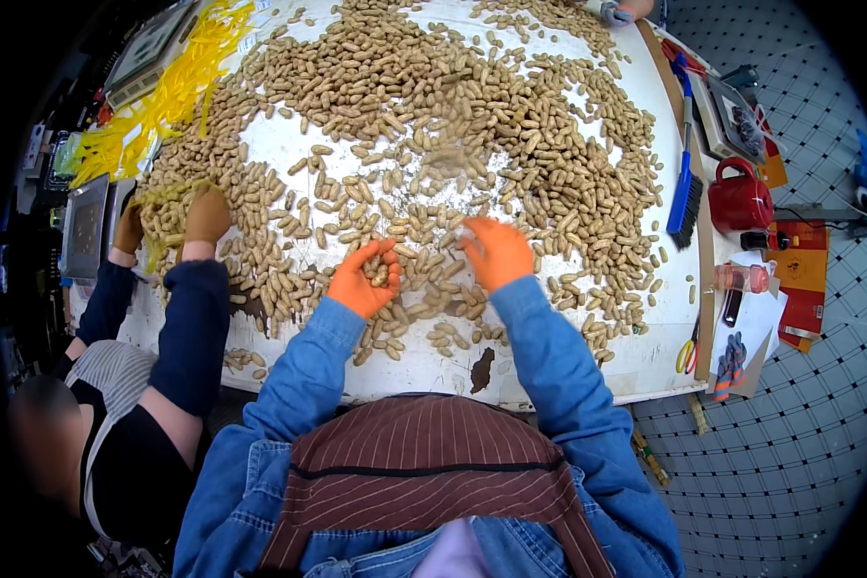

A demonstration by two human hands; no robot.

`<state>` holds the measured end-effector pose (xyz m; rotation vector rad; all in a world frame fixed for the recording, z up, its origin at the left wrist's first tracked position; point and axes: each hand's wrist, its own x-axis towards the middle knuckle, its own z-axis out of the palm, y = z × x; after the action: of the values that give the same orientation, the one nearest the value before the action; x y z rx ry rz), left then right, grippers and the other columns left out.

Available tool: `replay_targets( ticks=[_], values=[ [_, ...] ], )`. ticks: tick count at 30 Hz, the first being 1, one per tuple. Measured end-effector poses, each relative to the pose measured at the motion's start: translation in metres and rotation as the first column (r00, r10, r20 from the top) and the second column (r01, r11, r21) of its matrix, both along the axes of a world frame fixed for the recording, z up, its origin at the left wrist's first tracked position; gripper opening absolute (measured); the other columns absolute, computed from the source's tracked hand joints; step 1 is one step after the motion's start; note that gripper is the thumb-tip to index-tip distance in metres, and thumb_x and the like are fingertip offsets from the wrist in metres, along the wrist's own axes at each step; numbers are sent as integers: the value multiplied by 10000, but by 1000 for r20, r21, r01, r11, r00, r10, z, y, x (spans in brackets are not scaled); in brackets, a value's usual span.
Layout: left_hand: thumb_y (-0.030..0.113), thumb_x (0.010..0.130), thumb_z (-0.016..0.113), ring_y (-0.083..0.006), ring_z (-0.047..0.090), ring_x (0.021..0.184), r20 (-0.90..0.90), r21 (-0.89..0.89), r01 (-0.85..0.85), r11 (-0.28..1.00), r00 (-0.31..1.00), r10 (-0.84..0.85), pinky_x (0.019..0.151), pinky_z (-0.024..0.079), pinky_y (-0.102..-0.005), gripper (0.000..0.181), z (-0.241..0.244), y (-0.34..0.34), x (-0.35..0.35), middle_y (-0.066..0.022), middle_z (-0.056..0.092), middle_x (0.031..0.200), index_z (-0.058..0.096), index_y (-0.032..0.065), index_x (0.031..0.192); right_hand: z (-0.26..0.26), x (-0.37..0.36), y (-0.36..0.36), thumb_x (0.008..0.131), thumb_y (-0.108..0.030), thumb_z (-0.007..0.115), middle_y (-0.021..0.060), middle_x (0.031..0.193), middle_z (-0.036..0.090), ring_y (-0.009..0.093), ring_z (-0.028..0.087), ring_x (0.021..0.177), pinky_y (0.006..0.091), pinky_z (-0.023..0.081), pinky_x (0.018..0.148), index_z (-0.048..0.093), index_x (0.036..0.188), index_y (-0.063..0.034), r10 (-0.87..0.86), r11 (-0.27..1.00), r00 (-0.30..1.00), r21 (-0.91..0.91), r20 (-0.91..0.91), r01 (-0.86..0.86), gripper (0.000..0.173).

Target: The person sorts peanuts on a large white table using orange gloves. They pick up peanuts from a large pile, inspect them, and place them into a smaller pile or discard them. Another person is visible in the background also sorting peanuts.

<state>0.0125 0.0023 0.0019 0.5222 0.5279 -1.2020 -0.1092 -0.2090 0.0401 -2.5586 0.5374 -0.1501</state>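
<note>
Unshelled peanuts [376, 65] lie in a wide heap across a worn white table [419, 374]. My left hand [365, 278], in an orange glove, is cupped around a few peanuts [377, 272] near the table's front edge. To its right, my right hand [497, 253], gloved the same way, is over scattered peanuts with its fingers apart; nothing shows held in it. Some peanuts between and beyond my hands look blurred.
At left, a co-worker's gloved hands [207, 213] hold a yellow mesh bag [160, 199] with peanuts. Yellow mesh bags [180, 94] lie beyond. At right are a blue brush [685, 191], red kettle [740, 196], scissors [687, 355] and gloves [730, 367]. Another person's hand [616, 13] shows at the far edge.
</note>
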Motion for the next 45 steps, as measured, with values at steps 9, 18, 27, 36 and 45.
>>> replay_targets(
  ticks=[9, 18, 27, 36, 45],
  values=[
    [190, 890, 560, -213, 583, 746, -26, 4, 2, 1000, 1000, -2, 612, 511, -306, 275, 0, 0, -8, -83, 596, 836, 563, -15, 1073, -47, 28, -44, 752, -222, 690, 80, 880, 610, 282, 589, 803, 411, 482, 691, 675, 834, -108, -144, 960, 983, -256, -115, 111, 141],
    [170, 907, 520, -237, 575, 895, 59, 72, 47, 996, 997, -51, 747, 526, -355, 335, 10, -14, -13, -103, 574, 981, 511, -15, 1186, -53, 64, -22, 739, -276, 701, 66, 843, 648, 270, 595, 830, 408, 468, 737, 685, 815, -118, 70, 949, 968, -285, -239, -139, 177],
    [243, 918, 530, -263, 559, 980, -36, 7, 39, 999, 999, -39, 852, 498, -388, 373, 24, -36, -28, -124, 541, 1092, 494, 10, 1207, -1, 40, -8, 735, -281, 708, 106, 890, 659, 250, 635, 816, 340, 510, 725, 681, 931, -80, 134, 829, 983, 558, -127, -41, 282],
    [198, 895, 563, -192, 573, 816, -59, 4, 137, 991, 989, -137, 651, 523, -293, 301, -25, -11, -41, -66, 575, 921, 530, 32, 1145, -47, 6, -4, 767, -249, 689, 109, 864, 614, 306, 605, 809, 410, 493, 714, 663, 867, -84, 6, 999, 970, -48, -243, -19, 194],
    [213, 874, 564, -263, 538, 982, -73, 98, -12, 995, 997, 19, 796, 504, -367, 369, 1, 3, -41, -128, 539, 1079, 498, 28, 1187, -1, 49, 37, 764, -233, 696, 106, 838, 634, 217, 611, 730, 325, 499, 653, 686, 930, -42, 50, 925, 997, 373, 55, -66, 253]
  ],
)
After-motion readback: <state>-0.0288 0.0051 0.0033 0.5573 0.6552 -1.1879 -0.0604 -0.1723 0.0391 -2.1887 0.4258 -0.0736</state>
